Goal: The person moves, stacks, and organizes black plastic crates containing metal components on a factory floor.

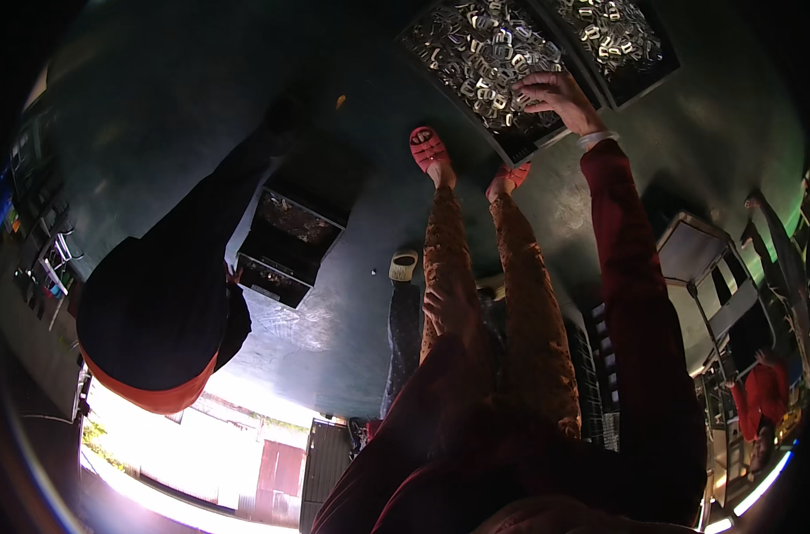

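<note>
My right hand (556,93), at the end of a dark red sleeve, reaches down to a black crate (512,151) filled with several small shiny metal pieces (476,53). Its fingers are spread and rest on the pieces at the crate's near right corner. I cannot see a piece held in it. My left hand (449,307) lies flat on my leg, which is in orange patterned trousers. My feet in red sandals (429,148) stand on the dark floor just beside the crate.
A second black crate of metal pieces (614,40) lies next to the first. At left, a person in dark clothes (165,303) bends over another black crate (289,240). A pale sandal (405,265) stands mid-floor. Metal frames (716,267) and a person in red (765,392) are at right.
</note>
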Demonstrator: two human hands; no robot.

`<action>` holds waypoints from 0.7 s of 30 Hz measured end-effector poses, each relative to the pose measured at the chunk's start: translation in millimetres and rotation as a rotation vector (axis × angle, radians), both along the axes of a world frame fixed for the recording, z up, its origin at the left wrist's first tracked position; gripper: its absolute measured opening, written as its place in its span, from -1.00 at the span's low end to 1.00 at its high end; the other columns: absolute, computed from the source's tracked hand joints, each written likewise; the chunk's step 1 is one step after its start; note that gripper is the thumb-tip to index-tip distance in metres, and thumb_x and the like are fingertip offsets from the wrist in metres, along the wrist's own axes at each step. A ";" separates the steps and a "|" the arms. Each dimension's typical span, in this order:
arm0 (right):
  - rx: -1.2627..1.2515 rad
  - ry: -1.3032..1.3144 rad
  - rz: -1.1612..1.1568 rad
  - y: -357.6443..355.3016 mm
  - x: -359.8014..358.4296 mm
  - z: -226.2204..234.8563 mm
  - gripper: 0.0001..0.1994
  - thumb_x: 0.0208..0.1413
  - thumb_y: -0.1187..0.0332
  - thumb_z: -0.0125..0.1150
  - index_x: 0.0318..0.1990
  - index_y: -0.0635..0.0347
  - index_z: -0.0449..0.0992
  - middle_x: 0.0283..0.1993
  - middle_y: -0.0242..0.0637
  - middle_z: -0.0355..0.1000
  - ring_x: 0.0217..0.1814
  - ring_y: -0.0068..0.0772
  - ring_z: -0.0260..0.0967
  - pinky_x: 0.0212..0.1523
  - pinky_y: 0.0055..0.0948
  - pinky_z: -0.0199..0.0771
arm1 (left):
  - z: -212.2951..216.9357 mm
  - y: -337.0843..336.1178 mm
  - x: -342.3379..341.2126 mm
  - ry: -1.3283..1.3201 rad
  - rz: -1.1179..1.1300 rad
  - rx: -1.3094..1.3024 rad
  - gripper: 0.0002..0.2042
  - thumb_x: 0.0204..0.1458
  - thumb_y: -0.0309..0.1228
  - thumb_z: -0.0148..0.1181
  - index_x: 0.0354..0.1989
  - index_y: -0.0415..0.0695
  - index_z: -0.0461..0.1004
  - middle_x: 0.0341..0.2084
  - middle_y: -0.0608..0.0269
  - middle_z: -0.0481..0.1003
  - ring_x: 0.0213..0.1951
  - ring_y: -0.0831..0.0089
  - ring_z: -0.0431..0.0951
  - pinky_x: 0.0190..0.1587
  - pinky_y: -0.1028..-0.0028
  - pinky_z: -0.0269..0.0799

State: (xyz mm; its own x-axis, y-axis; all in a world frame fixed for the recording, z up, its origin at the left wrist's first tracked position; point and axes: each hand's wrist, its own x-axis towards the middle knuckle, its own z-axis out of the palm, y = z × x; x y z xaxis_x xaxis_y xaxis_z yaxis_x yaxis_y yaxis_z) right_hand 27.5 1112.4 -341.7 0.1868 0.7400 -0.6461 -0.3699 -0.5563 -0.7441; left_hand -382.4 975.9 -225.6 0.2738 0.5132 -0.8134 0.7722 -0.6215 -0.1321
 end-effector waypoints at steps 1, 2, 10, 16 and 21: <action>0.020 0.034 0.140 8.8 8.8 17.2 -0.72 0.04 0.31 0.14 -0.16 0.33 0.47 -0.23 -0.22 0.45 -0.22 -0.48 0.41 -0.24 -0.40 0.54 | 4.6 4.1 4.1 -0.003 0.010 0.007 -0.51 -0.02 -0.05 -0.11 0.05 -0.04 0.18 -0.13 -0.24 0.16 -0.18 -0.05 0.24 -0.20 0.08 0.20; -0.088 0.093 0.242 21.7 13.6 33.0 -0.75 0.03 0.38 0.15 -0.17 0.34 0.47 -0.32 -0.23 0.45 -0.34 -0.50 0.43 -0.35 -0.45 0.57 | 5.8 5.6 6.8 0.006 0.046 -0.014 -0.51 -0.03 -0.05 -0.09 0.04 -0.05 0.18 -0.13 -0.24 0.16 -0.18 -0.05 0.24 -0.20 0.08 0.20; -0.091 -0.173 0.716 64.9 31.1 74.4 -0.86 -0.09 0.53 0.22 -0.32 0.34 0.50 -0.49 -0.29 0.47 -0.54 -0.61 0.40 -0.59 -0.60 0.43 | 5.5 11.8 13.2 0.045 0.230 -0.117 -0.35 -0.13 -0.04 0.06 0.12 -0.11 0.08 -0.09 -0.19 0.13 -0.09 -0.04 0.19 -0.12 0.00 0.15; 0.158 -0.700 0.698 29.6 27.9 47.6 -0.47 -0.16 0.53 0.25 0.07 0.10 0.34 0.07 -0.23 0.30 0.00 -0.34 0.33 -0.06 -0.42 0.40 | 15.0 16.7 27.2 -0.004 0.178 -0.027 -0.41 -0.09 0.00 0.04 0.03 -0.14 0.16 -0.15 -0.23 0.17 -0.12 -0.08 0.22 -0.16 0.04 0.17; -0.546 -1.301 -0.300 -45.6 -8.6 19.5 -0.22 -0.13 0.12 0.27 0.26 0.06 0.02 0.19 -0.04 0.11 0.23 0.05 -0.04 0.21 -0.12 -0.11 | 9.3 12.3 29.7 0.002 0.152 0.006 -0.38 -0.09 0.00 0.03 0.12 -0.07 0.12 -0.15 -0.20 0.18 -0.13 -0.08 0.23 -0.16 0.03 0.17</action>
